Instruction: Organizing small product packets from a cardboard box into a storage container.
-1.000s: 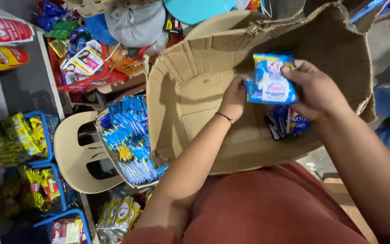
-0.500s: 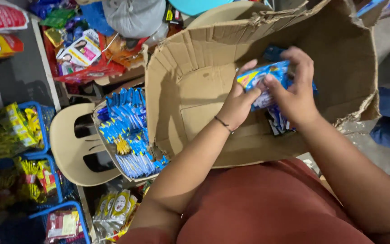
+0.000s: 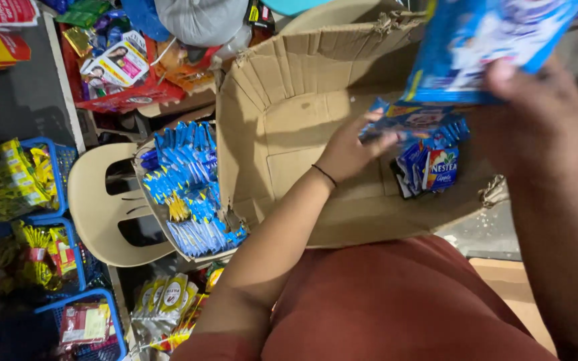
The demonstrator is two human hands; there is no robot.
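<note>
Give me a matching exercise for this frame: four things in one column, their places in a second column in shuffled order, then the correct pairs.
Things:
1. right hand
2. left hand
3. tray of blue sachets
4. blue baskets

Places:
A. on the beige plastic chair
B. far left, holding yellow packets
C. inside the cardboard box, on a blue packet
D. raised close to the camera, gripping a large blue packet

Pairs: 1-D, 2-C, 3-A, 4-B

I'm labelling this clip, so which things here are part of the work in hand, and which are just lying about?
In hand:
right hand holding blue sachets
left hand on sachet strip
cardboard box
loose packets inside it

Lying about:
beige plastic chair
tray of blue sachets
blue baskets of snacks
</note>
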